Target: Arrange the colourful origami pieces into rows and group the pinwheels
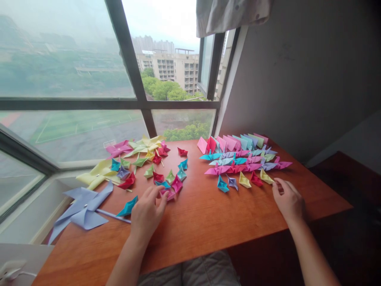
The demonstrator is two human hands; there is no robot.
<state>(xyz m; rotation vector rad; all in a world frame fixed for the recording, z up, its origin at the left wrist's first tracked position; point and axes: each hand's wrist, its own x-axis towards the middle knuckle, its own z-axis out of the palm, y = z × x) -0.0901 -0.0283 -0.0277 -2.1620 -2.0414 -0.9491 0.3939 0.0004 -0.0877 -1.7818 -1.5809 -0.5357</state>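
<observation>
My left hand (pixel 147 214) is over the loose group of folded paper boats, with thumb and index finger closed at a pink paper boat (pixel 170 195). Right by those fingertips lie a blue boat (pixel 163 185) and a magenta boat (pixel 177 184). Farther right, my right hand (pixel 288 200) pinches the tip of a yellow paper boat (pixel 266 177). That boat is the right end of a row with a red boat (pixel 256 179), another yellow boat (pixel 245 180), a purple boat (pixel 232 182) and a blue boat (pixel 222 184).
Behind the row stand several lines of folded paper cranes (pixel 218 169) and pink, blue and green folded pieces (pixel 230 143). Paper pinwheels, one purple (pixel 86 206) and one yellow (pixel 101 173), lie at the left. A window (pixel 143 104) and a wall (pixel 297 79) border the wooden table (pixel 202 226).
</observation>
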